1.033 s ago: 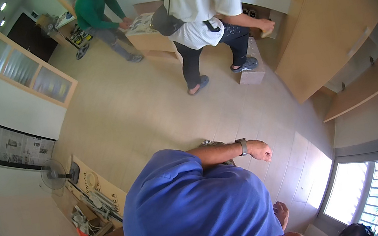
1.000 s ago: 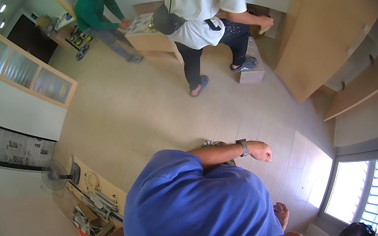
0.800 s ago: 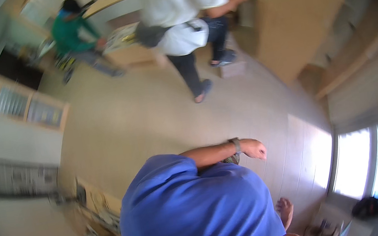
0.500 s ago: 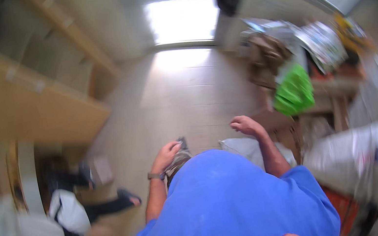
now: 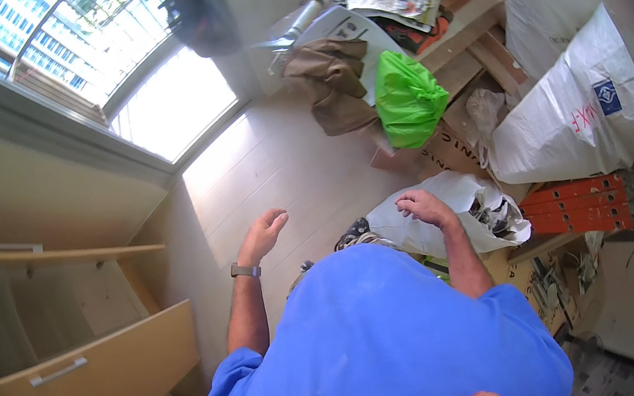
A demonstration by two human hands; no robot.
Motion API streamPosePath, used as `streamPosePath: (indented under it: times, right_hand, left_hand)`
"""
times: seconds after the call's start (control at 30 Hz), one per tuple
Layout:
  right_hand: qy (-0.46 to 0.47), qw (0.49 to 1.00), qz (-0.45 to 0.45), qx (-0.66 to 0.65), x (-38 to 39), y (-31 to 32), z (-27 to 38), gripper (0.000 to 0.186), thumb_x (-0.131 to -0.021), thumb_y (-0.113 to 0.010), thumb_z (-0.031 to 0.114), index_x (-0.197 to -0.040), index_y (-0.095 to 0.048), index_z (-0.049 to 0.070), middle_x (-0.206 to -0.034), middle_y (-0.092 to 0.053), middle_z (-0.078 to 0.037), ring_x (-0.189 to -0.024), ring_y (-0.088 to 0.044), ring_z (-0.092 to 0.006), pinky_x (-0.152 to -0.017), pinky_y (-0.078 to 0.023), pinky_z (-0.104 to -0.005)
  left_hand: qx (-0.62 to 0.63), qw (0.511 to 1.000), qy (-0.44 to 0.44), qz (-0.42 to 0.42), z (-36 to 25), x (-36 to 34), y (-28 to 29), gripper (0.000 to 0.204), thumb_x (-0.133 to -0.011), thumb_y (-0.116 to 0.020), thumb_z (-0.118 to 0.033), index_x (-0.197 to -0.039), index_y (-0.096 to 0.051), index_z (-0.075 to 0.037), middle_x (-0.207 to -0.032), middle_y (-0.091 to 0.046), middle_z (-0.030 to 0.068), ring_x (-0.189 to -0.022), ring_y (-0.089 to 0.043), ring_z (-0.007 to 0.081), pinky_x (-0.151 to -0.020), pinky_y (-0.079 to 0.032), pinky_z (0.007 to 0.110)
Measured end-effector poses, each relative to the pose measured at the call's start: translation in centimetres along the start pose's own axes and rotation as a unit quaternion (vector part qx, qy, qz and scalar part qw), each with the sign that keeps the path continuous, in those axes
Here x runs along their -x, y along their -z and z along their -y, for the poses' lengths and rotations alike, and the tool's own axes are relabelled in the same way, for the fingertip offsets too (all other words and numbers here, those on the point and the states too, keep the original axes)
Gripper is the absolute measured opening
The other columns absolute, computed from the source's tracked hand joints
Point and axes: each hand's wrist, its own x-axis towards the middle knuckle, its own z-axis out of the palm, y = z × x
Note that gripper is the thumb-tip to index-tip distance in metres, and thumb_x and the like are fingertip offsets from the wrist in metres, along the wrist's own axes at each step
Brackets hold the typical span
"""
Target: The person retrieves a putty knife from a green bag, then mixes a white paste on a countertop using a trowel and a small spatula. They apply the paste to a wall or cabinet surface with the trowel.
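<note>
My left hand (image 5: 263, 236), with a watch (image 5: 245, 270) on its wrist, hangs in the air above the light floor (image 5: 248, 184). Its fingers are loosely bent and nothing shows in them. My right hand (image 5: 421, 207) hovers over a white plastic sack (image 5: 449, 192) stuffed with scraps, its fingers half curled and holding nothing; whether it brushes the sack I cannot tell. Ahead of it, a bright green tied bag (image 5: 407, 99) hangs at the edge of a cluttered wooden bench (image 5: 464, 25). Brown cloth (image 5: 332, 84) lies beside that bag.
At the left stands a wooden cabinet with a drawer front (image 5: 99, 390) sticking out. A glazed door (image 5: 174, 104) is far left. Large white sacks (image 5: 568, 108), an orange ladder-like piece (image 5: 575, 207) and cardboard (image 5: 451, 156) crowd the right. My shoe (image 5: 353, 232) is below.
My view has swung to the right, so the door now lies further left and the bench nearer the middle. The person at the left has left the view. Both hands remain free.
</note>
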Motion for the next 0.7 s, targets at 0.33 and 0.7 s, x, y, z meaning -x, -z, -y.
streamPosePath:
  times: [0.33, 0.7]
  right_hand:
    - [0.032, 0.984, -0.105, -0.144, -1.7, 8.7, 0.1, 0.028, -0.085, -0.055, 0.024, -0.099, -0.065, 0.001, -0.085, -0.065, -0.004, -0.074, -0.059, -0.0115, -0.065, -0.047, -0.0258]
    - [0.031, 0.935, -0.310, -0.169, -3.4, 9.9, -2.3, 0.028, -0.089, -0.054, 0.024, -0.100, -0.064, 0.000, -0.085, -0.065, -0.006, -0.071, -0.058, -0.0107, -0.061, -0.045, -0.0241]
  left_hand:
    - [-0.081, 0.989, -0.080, 0.099, -7.8, -10.9, -6.3, 0.040, -0.091, -0.051, -0.032, -0.113, -0.059, 0.001, -0.108, -0.063, 0.0161, -0.102, -0.058, 0.0244, -0.090, -0.044, 0.034]
    - [-0.075, 0.973, -0.167, 0.143, -15.0, -20.9, -8.0, 0.034, -0.093, -0.052, -0.029, -0.103, -0.062, 0.003, -0.088, -0.066, 0.0083, -0.084, -0.059, 0.0139, -0.077, -0.046, 0.028]
